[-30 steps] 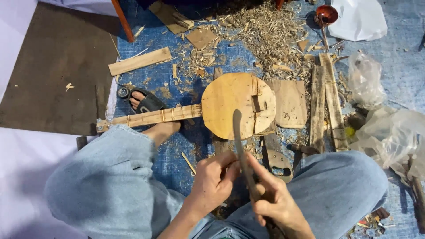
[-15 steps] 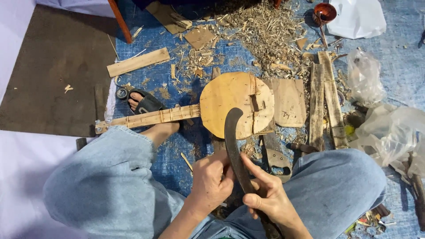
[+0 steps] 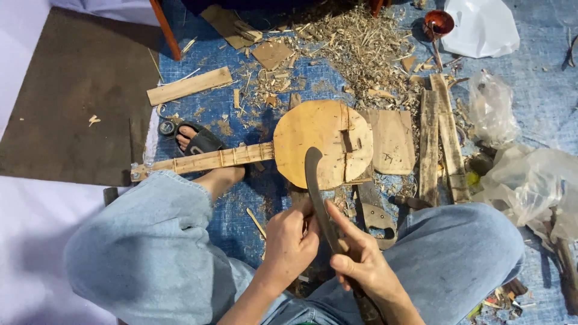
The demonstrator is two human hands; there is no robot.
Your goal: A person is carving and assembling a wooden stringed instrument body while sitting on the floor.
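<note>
A round wooden instrument body (image 3: 319,141) with a long fretted neck (image 3: 205,160) lies across the blue tarp (image 3: 542,90), over my sandalled foot. My right hand (image 3: 361,265) grips the handle of a dark curved blade (image 3: 314,180), index finger stretched along it, and the blade tip rests over the body's lower edge. My left hand (image 3: 292,241) is closed on a small piece of wood right beside the blade, between my knees. The piece is mostly hidden by my fingers.
Wood shavings (image 3: 355,42) and offcuts are piled at the top. Two rough planks (image 3: 439,135) and a flat board (image 3: 391,139) lie right of the body. A plank (image 3: 189,85) is at upper left. Plastic bags (image 3: 530,180) at right, a copper-coloured bowl (image 3: 438,23), a handsaw (image 3: 376,216).
The curved blade has turned from edge-on to showing its broad side and shifted slightly left over the instrument body. Both hands stay close together between the knees.
</note>
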